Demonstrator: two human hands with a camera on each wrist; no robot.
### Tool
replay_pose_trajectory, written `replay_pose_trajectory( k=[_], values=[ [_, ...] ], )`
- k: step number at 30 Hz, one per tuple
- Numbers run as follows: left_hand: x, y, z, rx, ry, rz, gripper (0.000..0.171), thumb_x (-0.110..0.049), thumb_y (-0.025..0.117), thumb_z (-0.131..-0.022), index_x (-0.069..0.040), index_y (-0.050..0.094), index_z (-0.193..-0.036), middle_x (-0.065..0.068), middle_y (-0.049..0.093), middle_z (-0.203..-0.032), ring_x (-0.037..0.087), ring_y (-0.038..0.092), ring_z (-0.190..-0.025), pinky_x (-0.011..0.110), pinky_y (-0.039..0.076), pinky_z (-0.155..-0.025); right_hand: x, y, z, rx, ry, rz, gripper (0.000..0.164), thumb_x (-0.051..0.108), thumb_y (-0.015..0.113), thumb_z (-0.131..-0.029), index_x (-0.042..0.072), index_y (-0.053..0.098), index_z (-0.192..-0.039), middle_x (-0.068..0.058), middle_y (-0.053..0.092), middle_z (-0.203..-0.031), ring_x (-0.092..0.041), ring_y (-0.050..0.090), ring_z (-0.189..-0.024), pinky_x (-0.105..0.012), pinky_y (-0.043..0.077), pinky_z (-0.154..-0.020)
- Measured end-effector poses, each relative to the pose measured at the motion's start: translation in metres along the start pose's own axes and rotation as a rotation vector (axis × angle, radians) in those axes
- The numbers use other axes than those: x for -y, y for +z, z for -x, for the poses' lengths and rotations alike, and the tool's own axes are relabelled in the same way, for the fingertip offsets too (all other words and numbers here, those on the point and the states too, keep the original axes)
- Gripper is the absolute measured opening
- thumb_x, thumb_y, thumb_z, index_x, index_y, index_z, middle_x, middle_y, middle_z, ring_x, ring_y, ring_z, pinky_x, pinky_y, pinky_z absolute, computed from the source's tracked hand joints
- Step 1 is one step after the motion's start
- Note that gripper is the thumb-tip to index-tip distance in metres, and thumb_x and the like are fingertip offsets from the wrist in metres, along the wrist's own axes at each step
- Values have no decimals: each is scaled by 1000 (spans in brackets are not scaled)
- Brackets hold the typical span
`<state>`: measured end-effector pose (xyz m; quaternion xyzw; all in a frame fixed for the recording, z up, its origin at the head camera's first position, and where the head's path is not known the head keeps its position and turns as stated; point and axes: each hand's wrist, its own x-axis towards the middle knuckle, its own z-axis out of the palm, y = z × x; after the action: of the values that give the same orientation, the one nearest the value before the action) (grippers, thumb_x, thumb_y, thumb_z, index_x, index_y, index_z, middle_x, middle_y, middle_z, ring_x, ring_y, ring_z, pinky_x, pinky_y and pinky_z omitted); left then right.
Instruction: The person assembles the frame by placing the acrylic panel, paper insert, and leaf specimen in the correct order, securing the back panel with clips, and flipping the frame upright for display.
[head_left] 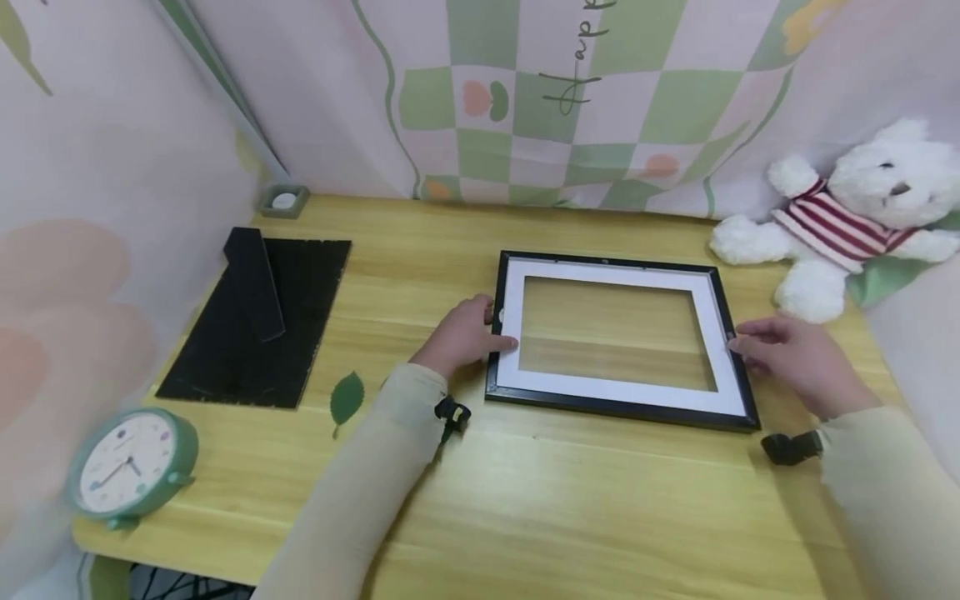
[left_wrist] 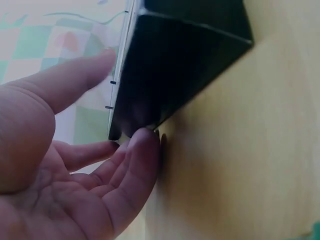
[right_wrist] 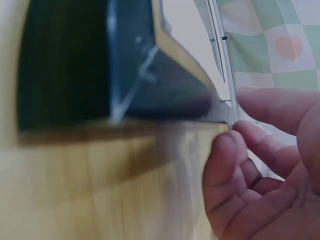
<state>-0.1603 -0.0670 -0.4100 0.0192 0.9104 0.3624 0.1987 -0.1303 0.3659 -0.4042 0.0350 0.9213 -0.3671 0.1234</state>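
A black picture frame [head_left: 622, 411] with a white mat [head_left: 615, 391] lies face down or nearly flat at the middle right in the head view, its wide opening showing the table's wood grain. My left hand [head_left: 461, 337] grips its left side, thumb over onto the mat and fingers at the outer edge. On the opposite side, my right hand [head_left: 802, 362] pinches the border between thumb and fingers. In the left wrist view the fingertips [left_wrist: 144, 145] are at the lower edge of the frame's side. The right wrist view shows fingertips [right_wrist: 222, 150] by the frame's corner.
To the left lies a black backing board [head_left: 307, 358] with its stand [head_left: 255, 283]. Nearby are a green leaf [head_left: 347, 402], a green clock [head_left: 127, 467] and a small box [head_left: 284, 202]. A white teddy bear [head_left: 832, 217] sits at the back right, before a curtain [head_left: 480, 158].
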Motion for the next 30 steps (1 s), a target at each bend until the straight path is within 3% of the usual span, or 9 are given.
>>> replay_pose_trajectory(
  k=[3,6,13,19,30],
  values=[
    [0,1,1,-10,-7,-25,82,-33,80,-87,-7,37,-153,9,55,-141,26,52,-128,43,42,-109,-4,0,4,62,5,-11,63,31,63,-100,-16,44,-137,-34,57,-128,0,64,-80,-23,56,-70],
    [0,2,0,-20,-13,-47,81,-32,80,-88,-8,38,-153,9,55,-142,26,52,-129,42,41,-110,-5,2,6,93,3,-31,64,27,63,-101,-18,40,-139,-39,48,-136,2,63,-82,-22,57,-72],
    [2,-1,-2,-16,-6,-101,81,-32,79,-89,-6,37,-153,11,56,-141,27,52,-128,42,41,-109,-1,9,8,89,5,-76,62,25,64,-100,-18,41,-139,-38,49,-135,5,62,-83,-23,57,-74],
    [9,-12,1,-12,-27,-92,80,-29,78,-89,-6,37,-153,12,56,-139,28,53,-127,44,42,-109,10,18,7,91,8,-118,64,25,65,-99,-17,39,-140,-36,49,-135,6,60,-85,-24,57,-76],
    [27,-34,10,-15,-89,-69,70,-26,73,-93,-7,39,-151,15,56,-139,31,55,-126,46,45,-106,32,40,-1,104,15,-84,75,37,72,-94,-14,41,-140,-28,57,-123,-10,63,-86,-26,57,-73]
  ],
)
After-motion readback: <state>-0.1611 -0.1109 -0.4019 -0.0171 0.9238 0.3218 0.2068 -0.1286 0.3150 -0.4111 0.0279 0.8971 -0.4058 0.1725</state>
